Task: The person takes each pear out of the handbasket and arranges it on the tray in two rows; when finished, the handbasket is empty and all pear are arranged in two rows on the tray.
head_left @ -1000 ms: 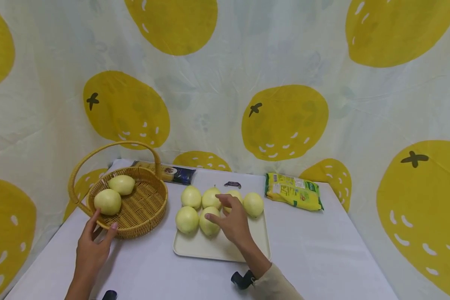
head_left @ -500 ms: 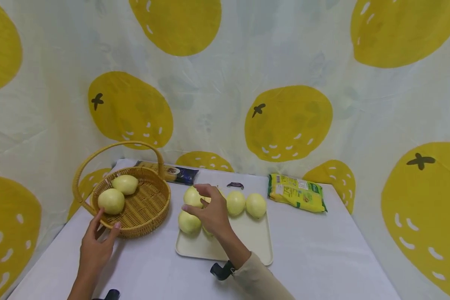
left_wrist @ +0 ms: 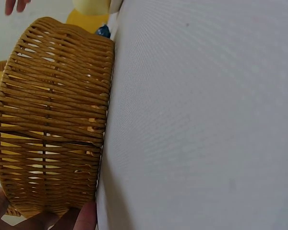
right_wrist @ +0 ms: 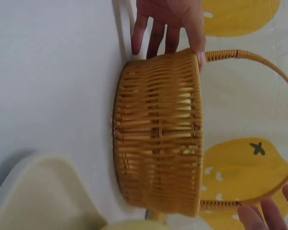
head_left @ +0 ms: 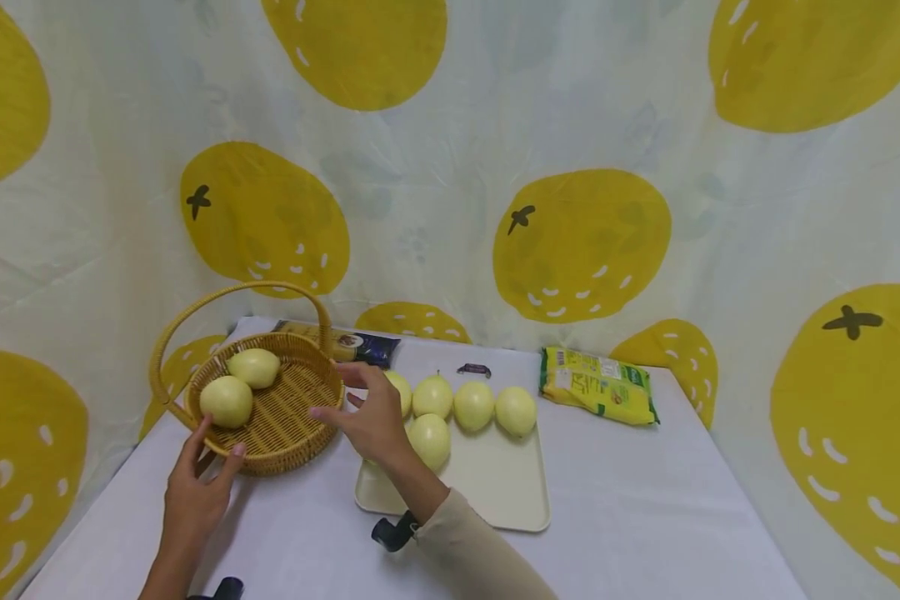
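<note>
A round wicker basket [head_left: 288, 454] with a tall arched handle stands at the left of the table, two pale yellow-green pears [head_left: 227, 402] inside. My left hand [head_left: 195, 500] touches its near-left rim and outer wall with spread, fairly straight fingers. Over the basket's right rim reaches my right hand [head_left: 375, 421], thumb and fingers apart with nothing between them. In the right wrist view its fingers [right_wrist: 273, 213] overlap the handle. Several more pears [head_left: 473, 406] lie on the cream tray [head_left: 495, 492] right of the basket; my right hand partly hides some.
Behind the basket lies a dark blue and gold packet [head_left: 367, 347]. A yellow and green bag [head_left: 598, 386] lies at the back right. A small dark label [head_left: 474, 369] shows behind the tray on the white tablecloth [head_left: 630, 517]. A fruit-print curtain [head_left: 420, 208] hangs behind.
My right hand has moved left from over the pears on the tray to the basket's right rim, holding nothing throughout. My left hand stays at the basket. The view has shifted slightly.
</note>
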The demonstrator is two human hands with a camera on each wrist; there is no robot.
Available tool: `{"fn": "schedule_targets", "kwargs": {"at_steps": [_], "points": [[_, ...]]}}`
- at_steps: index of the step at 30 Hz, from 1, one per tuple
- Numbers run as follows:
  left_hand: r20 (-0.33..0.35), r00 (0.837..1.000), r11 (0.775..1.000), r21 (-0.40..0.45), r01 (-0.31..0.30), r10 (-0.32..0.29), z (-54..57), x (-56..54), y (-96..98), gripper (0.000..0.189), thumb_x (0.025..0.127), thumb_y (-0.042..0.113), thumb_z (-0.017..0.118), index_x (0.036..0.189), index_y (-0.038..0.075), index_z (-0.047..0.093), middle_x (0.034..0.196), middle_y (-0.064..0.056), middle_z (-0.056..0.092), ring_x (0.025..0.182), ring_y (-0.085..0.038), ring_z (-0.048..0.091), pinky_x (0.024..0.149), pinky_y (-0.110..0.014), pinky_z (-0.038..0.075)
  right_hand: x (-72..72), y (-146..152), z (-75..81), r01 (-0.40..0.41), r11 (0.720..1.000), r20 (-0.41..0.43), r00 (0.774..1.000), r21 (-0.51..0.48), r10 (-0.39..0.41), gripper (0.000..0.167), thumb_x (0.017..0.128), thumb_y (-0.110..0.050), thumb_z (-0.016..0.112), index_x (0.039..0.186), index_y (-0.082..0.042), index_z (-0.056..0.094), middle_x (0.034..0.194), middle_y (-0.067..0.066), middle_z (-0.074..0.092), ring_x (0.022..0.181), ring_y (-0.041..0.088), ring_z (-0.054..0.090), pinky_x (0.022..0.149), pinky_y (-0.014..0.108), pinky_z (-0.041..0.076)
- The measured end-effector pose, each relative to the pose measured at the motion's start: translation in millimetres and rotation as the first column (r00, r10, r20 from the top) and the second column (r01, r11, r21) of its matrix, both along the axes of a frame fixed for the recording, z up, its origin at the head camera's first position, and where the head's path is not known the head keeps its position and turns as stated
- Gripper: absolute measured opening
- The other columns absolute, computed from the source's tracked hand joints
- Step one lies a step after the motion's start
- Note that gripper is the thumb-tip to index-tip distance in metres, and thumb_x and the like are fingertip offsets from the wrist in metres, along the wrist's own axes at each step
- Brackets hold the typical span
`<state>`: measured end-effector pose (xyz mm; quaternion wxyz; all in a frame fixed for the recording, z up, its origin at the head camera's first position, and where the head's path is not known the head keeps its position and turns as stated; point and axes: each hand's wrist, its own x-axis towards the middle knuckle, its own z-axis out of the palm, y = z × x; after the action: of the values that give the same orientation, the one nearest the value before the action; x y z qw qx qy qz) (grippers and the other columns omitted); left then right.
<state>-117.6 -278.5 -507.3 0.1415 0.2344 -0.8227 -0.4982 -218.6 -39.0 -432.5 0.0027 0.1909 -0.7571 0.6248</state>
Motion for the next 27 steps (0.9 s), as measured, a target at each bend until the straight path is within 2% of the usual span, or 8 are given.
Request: {"fn": "schedule_targets", "kwargs": {"at_steps": [2, 5, 8, 12, 17, 22, 27], "points": [[0.0, 1.0, 1.0, 0.001, -0.006, 0.006, -0.9, 0.2, -0.4, 0.085, 0.104, 0.05, 0.065, 0.172, 0.038, 0.015, 0.178, -0.017, 0.018, 0.154, -0.055, 0.035, 0.121, -0.073, 0.033, 1.1, -10.1, -0.4, -0.015, 1.0, 0.014, 1.0, -0.01, 0.015, 0.062, 0.079, -0.027, 0.097, 0.134, -0.029, 0.07, 0.135, -0.002, 0.065, 0.129, 0.022, 0.063, 0.107, 0.035, 0.059], [-0.003, 1.0, 1.0, 0.006, -0.007, 0.007, -2.7, 0.9, -1.5, 0.085, 0.104, 0.049, 0.065, 0.172, 0.038, 0.015, 0.178, -0.017, 0.018, 0.154, -0.055, 0.035, 0.12, -0.073, 0.033, 1.8, -25.7, -5.0, -0.033, 0.999, 0.018, 0.999, -0.023, 0.034, 0.063, 0.079, -0.029, 0.097, 0.135, -0.027, 0.07, 0.135, -0.004, 0.066, 0.128, 0.017, 0.063, 0.106, 0.034, 0.059], [-0.014, 1.0, 1.0, -0.001, -0.007, 0.007, -3.4, 2.1, -1.9, 0.085, 0.104, 0.048, 0.066, 0.172, 0.036, 0.016, 0.177, -0.018, 0.02, 0.153, -0.055, 0.036, 0.12, -0.073, 0.033, 1.4, -41.9, -14.2, -0.055, 0.998, 0.007, 0.998, -0.028, 0.055, 0.063, 0.08, -0.029, 0.097, 0.136, -0.027, 0.069, 0.136, -0.005, 0.067, 0.125, 0.007, 0.062, 0.104, 0.024, 0.057], [-0.024, 1.0, 1.0, -0.014, -0.005, 0.005, -3.3, 2.6, -1.3, 0.084, 0.104, 0.047, 0.066, 0.172, 0.033, 0.018, 0.176, -0.02, 0.023, 0.151, -0.056, 0.039, 0.119, -0.074, 0.034, -0.3, -62.4, -24.9, -0.088, 0.995, -0.014, 0.996, -0.035, 0.088, 0.061, 0.08, -0.025, 0.097, 0.135, -0.026, 0.07, 0.136, -0.005, 0.068, 0.123, 0.001, 0.061, 0.1, 0.016, 0.055], [-0.026, 1.0, 1.0, -0.021, 0.0, 0.0, -3.9, 2.3, -1.2, 0.085, 0.104, 0.048, 0.066, 0.172, 0.033, 0.017, 0.176, -0.02, 0.023, 0.151, -0.055, 0.04, 0.117, -0.074, 0.036, -2.5, -83.2, -28.5, -0.112, 0.994, -0.044, 0.993, -0.002, 0.111, 0.062, 0.081, -0.025, 0.096, 0.136, -0.023, 0.069, 0.136, -0.01, 0.067, 0.124, 0.005, 0.064, 0.099, 0.014, 0.053], [-0.027, 1.0, 1.0, -0.016, 0.008, -0.009, -4.1, 1.6, -1.9, 0.085, 0.104, 0.049, 0.065, 0.172, 0.034, 0.016, 0.176, -0.019, 0.022, 0.152, -0.056, 0.039, 0.116, -0.075, 0.036, -6.1, -98.5, -26.3, -0.114, 0.991, -0.073, 0.99, 0.069, 0.12, 0.061, 0.083, -0.027, 0.094, 0.138, -0.028, 0.067, 0.138, -0.009, 0.069, 0.127, 0.01, 0.066, 0.098, 0.014, 0.054], [-0.03, 0.999, 1.0, -0.028, 0.012, -0.013, -3.3, -1.3, -0.7, 0.085, 0.105, 0.048, 0.065, 0.172, 0.031, 0.016, 0.176, -0.021, 0.021, 0.151, -0.057, 0.038, 0.118, -0.074, 0.035, -11.3, -113.0, -22.5, -0.098, 0.984, -0.097, 0.989, 0.148, 0.113, 0.06, 0.084, -0.028, 0.093, 0.138, -0.03, 0.067, 0.138, -0.01, 0.07, 0.125, 0.008, 0.067, 0.098, 0.017, 0.054]]}}
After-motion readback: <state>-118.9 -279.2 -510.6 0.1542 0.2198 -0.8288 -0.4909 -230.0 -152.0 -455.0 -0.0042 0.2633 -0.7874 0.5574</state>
